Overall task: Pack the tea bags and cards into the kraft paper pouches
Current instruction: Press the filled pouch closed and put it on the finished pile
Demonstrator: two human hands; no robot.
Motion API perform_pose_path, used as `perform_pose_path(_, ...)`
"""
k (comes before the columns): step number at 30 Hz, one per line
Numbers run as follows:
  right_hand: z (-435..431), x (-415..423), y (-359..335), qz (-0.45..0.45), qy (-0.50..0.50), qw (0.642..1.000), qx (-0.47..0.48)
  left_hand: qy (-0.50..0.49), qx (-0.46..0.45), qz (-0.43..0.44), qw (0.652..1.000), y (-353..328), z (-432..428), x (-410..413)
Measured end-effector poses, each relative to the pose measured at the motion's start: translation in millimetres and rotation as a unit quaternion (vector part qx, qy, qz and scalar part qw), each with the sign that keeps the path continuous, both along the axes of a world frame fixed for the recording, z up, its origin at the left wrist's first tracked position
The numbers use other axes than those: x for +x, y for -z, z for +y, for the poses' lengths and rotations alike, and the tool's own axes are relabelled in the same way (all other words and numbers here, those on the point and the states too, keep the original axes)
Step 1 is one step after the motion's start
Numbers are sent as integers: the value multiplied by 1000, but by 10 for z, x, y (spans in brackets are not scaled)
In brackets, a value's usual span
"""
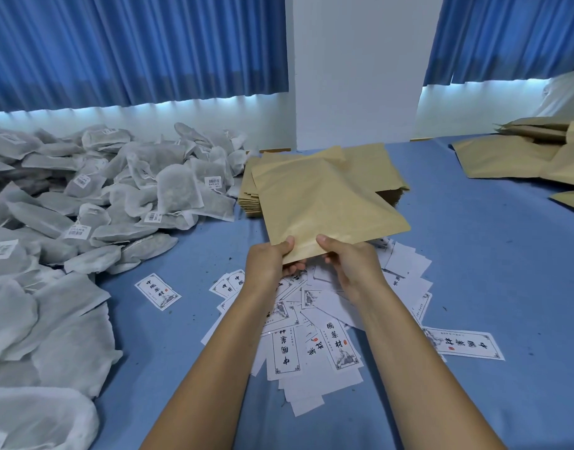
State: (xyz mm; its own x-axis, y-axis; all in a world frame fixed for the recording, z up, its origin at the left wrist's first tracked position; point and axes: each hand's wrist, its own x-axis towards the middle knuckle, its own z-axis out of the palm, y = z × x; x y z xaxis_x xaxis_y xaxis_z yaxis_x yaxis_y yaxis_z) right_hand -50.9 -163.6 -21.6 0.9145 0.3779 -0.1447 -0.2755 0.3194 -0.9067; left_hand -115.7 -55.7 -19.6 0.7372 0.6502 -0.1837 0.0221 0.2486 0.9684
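I hold one kraft paper pouch (324, 203) flat above the blue table, near its middle. My left hand (269, 261) pinches the pouch's near edge, thumb on top and fingers underneath. My right hand (347, 258) grips the same edge a little to the right. Behind the pouch lies a stack of kraft pouches (370, 164). White printed cards (340, 345) are scattered under my forearms. A big heap of grey-white tea bags (84, 203) covers the table's left side.
More kraft pouches (512, 157) lie at the far right on the blue table cover (493, 274). One card (158, 291) lies apart near the tea bags, another (464, 345) at the right. Blue curtains and a white pillar stand behind.
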Motion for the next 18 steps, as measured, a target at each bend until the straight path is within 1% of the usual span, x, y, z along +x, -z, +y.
perform_pose_path(2, -17, 11, -4, 26, 13, 999, 22, -3, 4, 6, 1000, -3, 9, 3)
perform_pose_path(4, -55, 68, -24, 52, 63, 995, 54, -3, 3, 7, 1000, -9, 35, 2)
perform_pose_path(6, -87, 113, -28, 48, 104, 993, 41, 5, 13, 11, 1000, -11, 33, -5)
perform_pose_path(9, -85, 117, -22, 53, 110, 991, 51, 8, 33, 21, 999, -27, 7, -7)
perform_pose_path(11, -115, 164, -32, 99, 137, 981, 100, 12, 20, 26, 999, -48, 35, -23)
perform_pose_path(12, -151, 219, -30, 133, 161, 969, 133, 16, 15, 32, 999, -50, 60, -31)
perform_pose_path(14, -229, 306, -16, 199, 188, 943, 190, 36, 35, 60, 997, -37, 93, -50)
perform_pose_path(15, -250, 321, -5, 217, 190, 936, 202, 43, 54, 74, 995, -27, 100, -57)
perform_pose_path(16, -250, 331, 7, 220, 191, 935, 200, 43, 66, 82, 993, -18, 107, -55)
perform_pose_path(18, -235, 343, 8, 197, 208, 943, 170, 34, 66, 87, 993, 2, 134, -47)
